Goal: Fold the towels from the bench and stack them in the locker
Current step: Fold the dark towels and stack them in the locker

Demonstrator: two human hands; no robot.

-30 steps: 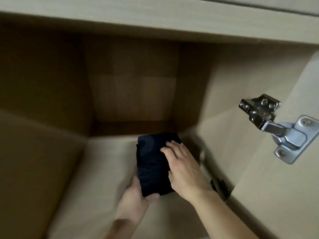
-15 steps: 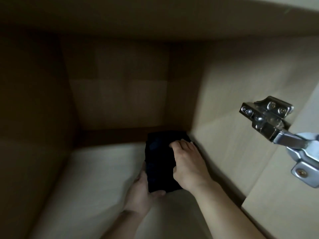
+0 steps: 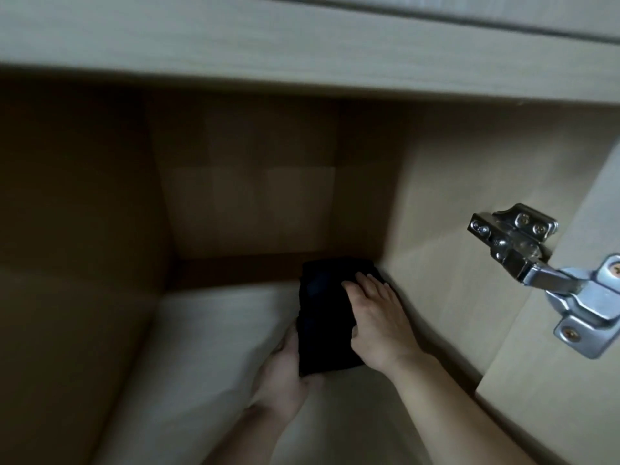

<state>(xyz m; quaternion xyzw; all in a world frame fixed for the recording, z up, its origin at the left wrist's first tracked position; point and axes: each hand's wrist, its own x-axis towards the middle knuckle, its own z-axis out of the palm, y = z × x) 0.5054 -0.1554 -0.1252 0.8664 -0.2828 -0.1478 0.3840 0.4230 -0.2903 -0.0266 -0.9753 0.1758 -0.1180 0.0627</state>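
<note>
A folded dark navy cloth towel is held at the back right of the pale wooden locker floor, clasped at its near edge by the left grip and pressed under the flat-fingered right grip. Only release is judged left; no other towels are seen.
</note>
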